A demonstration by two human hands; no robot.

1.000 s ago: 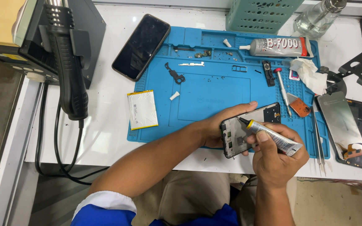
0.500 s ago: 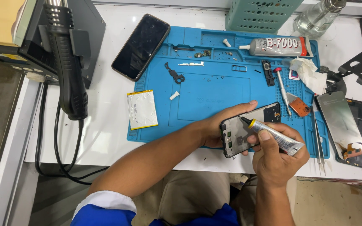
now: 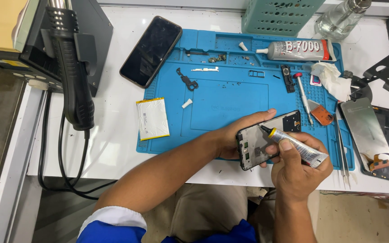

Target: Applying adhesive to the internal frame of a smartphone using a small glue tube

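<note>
Blue repair mat: left hand clamps phone frame by its edges; thin, fragile. Right hand pinches soft glue tube, nozzle at 10 o'clock.

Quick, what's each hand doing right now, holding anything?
Left hand: closed around the open phone frame, holding it.
Right hand: closed on a small glue tube, nozzle on the frame.

Very little shifted — the right hand nudged the small glue tube slightly, its black nozzle edging along the open phone frame gripped by the left hand.
</note>
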